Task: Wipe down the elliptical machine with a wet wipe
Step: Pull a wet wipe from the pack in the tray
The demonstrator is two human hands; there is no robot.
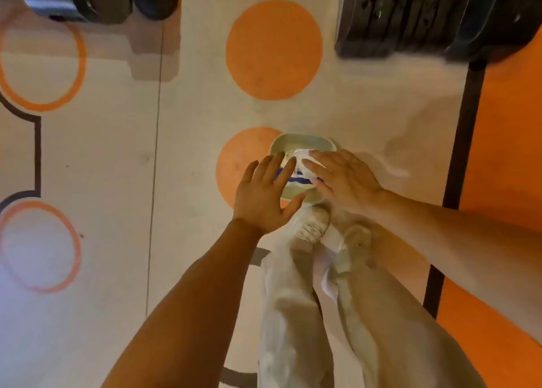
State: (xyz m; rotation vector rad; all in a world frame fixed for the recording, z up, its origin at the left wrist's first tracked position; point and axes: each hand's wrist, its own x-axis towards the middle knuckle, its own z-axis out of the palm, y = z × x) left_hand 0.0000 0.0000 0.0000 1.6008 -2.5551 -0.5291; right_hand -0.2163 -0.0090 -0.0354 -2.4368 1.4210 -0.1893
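While both hands reach down with fingers spread flat and wide, the left hand (pixel 264 195) and right hand (pixel 341 179) hover over a soft, rounded wet wipe pack (pixel 302 164) lying on the smooth, orange-dotted floor (pixel 117 182), just beyond pale shoes (pixel 312 223).

Bare floor (pixel 117 182) left; machine base (pixel 410 18) far right, shoes (pixel 313 226) beneath hands.

A pale wet-wipe pack (pixel 302 164) with blue label lies on the floor, lid open, wipe protruding.
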